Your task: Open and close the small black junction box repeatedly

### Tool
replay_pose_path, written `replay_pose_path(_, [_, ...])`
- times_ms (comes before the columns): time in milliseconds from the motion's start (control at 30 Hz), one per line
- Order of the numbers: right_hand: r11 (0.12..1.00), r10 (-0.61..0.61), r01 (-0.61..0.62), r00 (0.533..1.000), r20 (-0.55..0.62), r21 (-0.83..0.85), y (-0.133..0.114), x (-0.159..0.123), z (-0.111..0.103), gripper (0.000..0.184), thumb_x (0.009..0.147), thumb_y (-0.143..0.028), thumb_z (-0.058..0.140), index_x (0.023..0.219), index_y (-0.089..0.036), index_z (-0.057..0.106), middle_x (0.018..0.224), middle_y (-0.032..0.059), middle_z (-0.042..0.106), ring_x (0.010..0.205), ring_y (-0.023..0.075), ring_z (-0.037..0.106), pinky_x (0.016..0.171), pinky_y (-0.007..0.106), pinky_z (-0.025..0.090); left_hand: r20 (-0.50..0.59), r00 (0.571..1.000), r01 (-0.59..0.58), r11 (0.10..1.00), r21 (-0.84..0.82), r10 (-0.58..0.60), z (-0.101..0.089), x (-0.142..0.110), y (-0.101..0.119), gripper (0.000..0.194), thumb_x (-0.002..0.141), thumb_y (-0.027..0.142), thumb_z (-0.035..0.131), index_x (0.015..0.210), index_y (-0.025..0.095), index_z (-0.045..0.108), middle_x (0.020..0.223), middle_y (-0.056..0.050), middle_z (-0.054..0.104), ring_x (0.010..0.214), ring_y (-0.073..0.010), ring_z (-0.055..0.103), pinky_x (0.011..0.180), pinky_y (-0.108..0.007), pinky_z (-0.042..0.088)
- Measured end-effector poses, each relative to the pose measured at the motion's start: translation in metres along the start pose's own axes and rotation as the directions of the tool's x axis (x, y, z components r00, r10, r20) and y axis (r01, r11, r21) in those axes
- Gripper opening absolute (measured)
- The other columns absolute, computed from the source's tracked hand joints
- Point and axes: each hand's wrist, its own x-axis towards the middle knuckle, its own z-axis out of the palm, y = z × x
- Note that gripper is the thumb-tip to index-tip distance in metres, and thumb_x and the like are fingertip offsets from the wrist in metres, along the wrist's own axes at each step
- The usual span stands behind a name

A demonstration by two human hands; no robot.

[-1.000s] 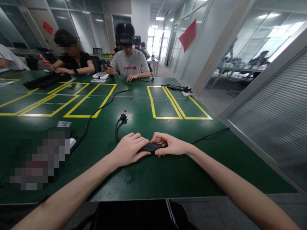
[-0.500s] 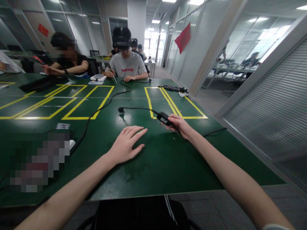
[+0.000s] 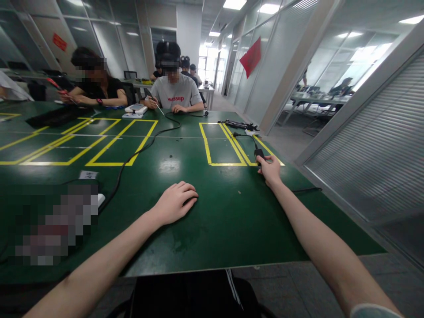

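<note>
My right hand [image 3: 270, 170] is closed on a black power adapter [image 3: 259, 154], a small box in the cord, with thumb and fingers around its near end. From the adapter's far end a short black cord [image 3: 250, 136] curves left to a round black plug [image 3: 236, 134], near the far part of the right yellow-taped boxes. My left hand [image 3: 175, 201] rests palm down on the green table [image 3: 212, 229], fingers lightly bent and nothing seen in it. Another stretch of black cord [image 3: 306, 190] lies to the right of my right forearm.
Black folded gear [image 3: 238, 125] lies at the far right edge. A long black cord [image 3: 142, 150] crosses the table on the left, near a labelled card [image 3: 88, 175] and a blurred-out object [image 3: 56, 225]. Opposite sit two people, one holding a thin tool, beside a white device [image 3: 135, 108].
My right hand has carried the adapter, cord and plug away from my left hand, forward and to the right. My left hand let go, spread its fingers, then settled on the table.
</note>
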Motion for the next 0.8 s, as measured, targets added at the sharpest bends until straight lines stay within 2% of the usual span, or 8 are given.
replay_pose_path(100, [0.998, -0.037, 0.035, 0.998, -0.045, -0.043, -0.002, 0.009, -0.006, 0.039, 0.07, -0.048, 0.076, 0.082, -0.024, 0.049, 0.068, -0.0028, 0.064, 0.041, 0.0101, 0.046, 0.036, 0.021, 0.034, -0.002, 1.0, 0.001, 1.0, -0.01, -0.001, 0.001, 0.0, 0.0, 0.019, 0.102, 0.028, 0.053, 0.106, 0.021, 0.071, 0.113, -0.007, 0.071, 0.105, -0.0232, 0.064, 0.089, -0.038, 0.052])
replay_pose_path(200, [0.986, -0.124, 0.109, 0.985, -0.119, -0.123, -0.005, 0.022, -0.026, 0.032, 0.072, -0.043, 0.073, 0.085, -0.022, 0.052, 0.078, 0.0016, 0.066, 0.059, 0.0165, 0.059, 0.053, 0.027, 0.048, -0.004, 1.0, -0.006, 1.0, -0.01, 0.006, 0.0, -0.001, 0.001, 0.02, 0.103, 0.029, 0.053, 0.106, 0.021, 0.071, 0.113, -0.007, 0.071, 0.105, -0.0228, 0.064, 0.089, -0.038, 0.052])
replay_pose_path(267, [0.928, -0.289, 0.229, 0.94, -0.182, -0.294, -0.002, 0.029, -0.046, 0.028, 0.075, -0.042, 0.07, 0.087, -0.021, 0.055, 0.086, 0.0065, 0.069, 0.079, 0.024, 0.068, 0.071, 0.035, 0.055, 0.006, 1.0, -0.011, 1.0, -0.011, 0.012, -0.001, -0.001, 0.001, 0.02, 0.103, 0.029, 0.053, 0.106, 0.021, 0.071, 0.114, -0.007, 0.07, 0.105, -0.0229, 0.063, 0.089, -0.038, 0.053])
replay_pose_path(333, [0.847, -0.39, 0.285, 0.907, -0.16, -0.45, 0.005, 0.031, -0.064, 0.029, 0.076, -0.044, 0.068, 0.092, -0.021, 0.058, 0.094, 0.0103, 0.071, 0.091, 0.0299, 0.069, 0.082, 0.041, 0.054, 0.016, 1.0, -0.013, 1.0, -0.018, 0.013, -0.002, -0.002, 0.002, 0.019, 0.102, 0.029, 0.054, 0.107, 0.02, 0.07, 0.114, -0.007, 0.07, 0.106, -0.0232, 0.063, 0.089, -0.038, 0.052])
replay_pose_path(433, [0.772, -0.368, 0.261, 0.927, -0.072, -0.58, 0.015, 0.03, -0.078, 0.033, 0.074, -0.047, 0.07, 0.095, -0.023, 0.061, 0.098, 0.0121, 0.073, 0.097, 0.0345, 0.07, 0.083, 0.043, 0.054, 0.025, 1.0, -0.009, 1.0, -0.025, 0.009, -0.003, -0.002, 0.002, 0.017, 0.101, 0.028, 0.057, 0.109, 0.019, 0.07, 0.115, -0.007, 0.07, 0.106, -0.0236, 0.064, 0.089, -0.039, 0.052])
replay_pose_path(600, [0.688, -0.209, 0.188, 0.976, 0.057, -0.701, 0.017, 0.031, -0.075, 0.039, 0.066, -0.044, 0.079, 0.095, -0.023, 0.063, 0.102, 0.0125, 0.075, 0.096, 0.0352, 0.071, 0.08, 0.042, 0.054, 0.021, 1.0, -0.008, 1.0, -0.02, 0.009, -0.004, -0.002, 0.004, 0.017, 0.1, 0.028, 0.058, 0.109, 0.02, 0.07, 0.115, -0.007, 0.069, 0.106, -0.0236, 0.064, 0.089, -0.039, 0.052])
replay_pose_path(700, [0.67, -0.151, 0.157, 0.986, 0.074, -0.726, 0.014, 0.034, -0.072, 0.047, 0.063, -0.045, 0.083, 0.099, -0.021, 0.065, 0.105, 0.0137, 0.076, 0.098, 0.0359, 0.07, 0.079, 0.042, 0.054, 0.022, 1.0, -0.009, 1.0, -0.026, 0.01, -0.005, -0.003, 0.005, 0.017, 0.1, 0.028, 0.058, 0.11, 0.02, 0.07, 0.115, -0.007, 0.069, 0.106, -0.0233, 0.064, 0.089, -0.039, 0.052])
replay_pose_path(800, [0.691, -0.142, 0.157, 0.987, 0.081, -0.705, 0.011, 0.033, -0.072, 0.051, 0.066, -0.051, 0.082, 0.104, -0.02, 0.066, 0.105, 0.0133, 0.076, 0.094, 0.0337, 0.071, 0.078, 0.041, 0.055, 0.025, 1.0, -0.008, 1.0, -0.027, 0.008, -0.007, -0.003, 0.005, 0.018, 0.1, 0.028, 0.058, 0.111, 0.02, 0.069, 0.116, -0.007, 0.069, 0.107, -0.0236, 0.064, 0.09, -0.039, 0.052])
